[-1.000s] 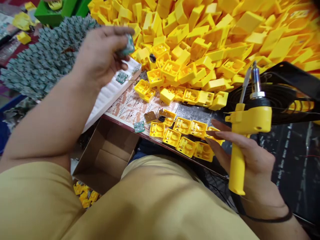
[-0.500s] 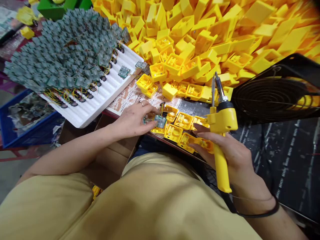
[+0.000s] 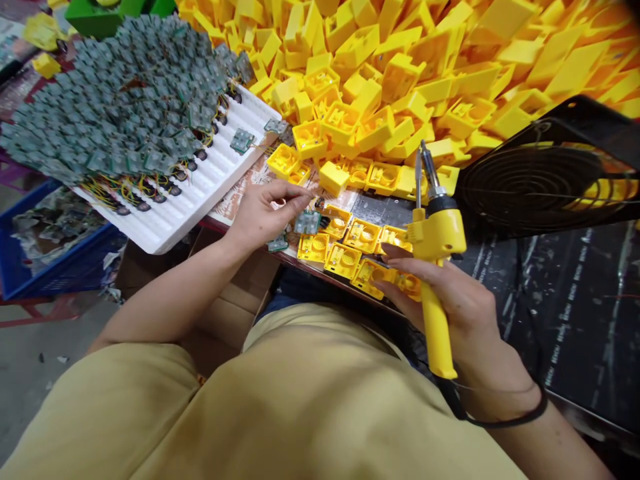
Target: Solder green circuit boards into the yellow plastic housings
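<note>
My left hand [image 3: 263, 212] pinches thumb and forefinger together at the thin wires [image 3: 320, 203] of a green circuit board [image 3: 307, 223]. That board sits just below the fingertips, over the edge of the open yellow plastic cases [image 3: 342, 260]. A second circuit board [image 3: 278, 244] lies under the hand at the table edge. In my right hand [image 3: 460, 300] is a yellow soldering gun [image 3: 436, 233], its metal tip and feed tube pointing up and away. The thumb and fingers of that hand reach to the nearest cases in the two rows.
A white foam tray [image 3: 240, 163] heaped with wired circuit boards stands on the left. Yellow cases [image 3: 360, 87] are piled across the back. A black fan [image 3: 545, 173] stands at right. Below left is a blue crate [image 3: 55, 260]. The soldering gun's black cable [image 3: 505, 421] loops past my right wrist.
My left hand has lifted slightly off the circuit board and moved to its wires. The board now lies a little farther left, uncovering a case. The right hand still holds the soldering gun.
</note>
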A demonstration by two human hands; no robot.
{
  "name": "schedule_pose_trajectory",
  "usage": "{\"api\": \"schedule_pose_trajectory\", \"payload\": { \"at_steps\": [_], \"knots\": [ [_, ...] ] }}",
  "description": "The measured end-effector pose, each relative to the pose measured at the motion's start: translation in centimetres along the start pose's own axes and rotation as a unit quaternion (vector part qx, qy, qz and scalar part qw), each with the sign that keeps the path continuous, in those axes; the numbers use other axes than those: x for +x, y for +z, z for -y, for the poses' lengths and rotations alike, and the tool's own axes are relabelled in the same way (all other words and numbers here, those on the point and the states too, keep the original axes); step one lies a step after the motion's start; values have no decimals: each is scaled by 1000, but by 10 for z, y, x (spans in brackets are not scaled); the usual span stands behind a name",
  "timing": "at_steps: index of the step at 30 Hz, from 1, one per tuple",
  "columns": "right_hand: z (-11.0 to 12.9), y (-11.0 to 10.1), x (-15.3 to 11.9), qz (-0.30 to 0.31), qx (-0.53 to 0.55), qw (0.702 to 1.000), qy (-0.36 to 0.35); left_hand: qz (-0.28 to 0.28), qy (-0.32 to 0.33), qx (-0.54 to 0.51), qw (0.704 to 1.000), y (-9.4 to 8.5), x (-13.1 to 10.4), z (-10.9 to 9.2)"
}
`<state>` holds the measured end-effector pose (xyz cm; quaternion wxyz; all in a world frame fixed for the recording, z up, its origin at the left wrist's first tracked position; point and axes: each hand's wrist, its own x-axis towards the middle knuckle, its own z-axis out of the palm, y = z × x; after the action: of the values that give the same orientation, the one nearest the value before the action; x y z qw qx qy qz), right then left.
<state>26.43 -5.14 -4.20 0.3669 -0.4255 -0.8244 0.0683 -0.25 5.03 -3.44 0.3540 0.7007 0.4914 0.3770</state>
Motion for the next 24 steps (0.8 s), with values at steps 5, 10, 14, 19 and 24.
{"api": "schedule_pose_trajectory", "payload": {
  "at_steps": [5,10,14,19,24],
  "knots": [
    [7,17,10,9,-50,998,-26,-68,63,-75,993,-24,30,-3],
    [15,32,18,49,-110,992,-32,-53,111,-91,988,-51,51,-21],
    [12,33,19,44,-135,990,-17,110,97,27,989,-30,30,-22],
    [5,21,17,-6,-113,994,-9,236,191,288,908,11,-2,-17],
    [7,-13,9,-102,-28,994,39,260,151,308,903,13,-5,-25]
  ]
}}
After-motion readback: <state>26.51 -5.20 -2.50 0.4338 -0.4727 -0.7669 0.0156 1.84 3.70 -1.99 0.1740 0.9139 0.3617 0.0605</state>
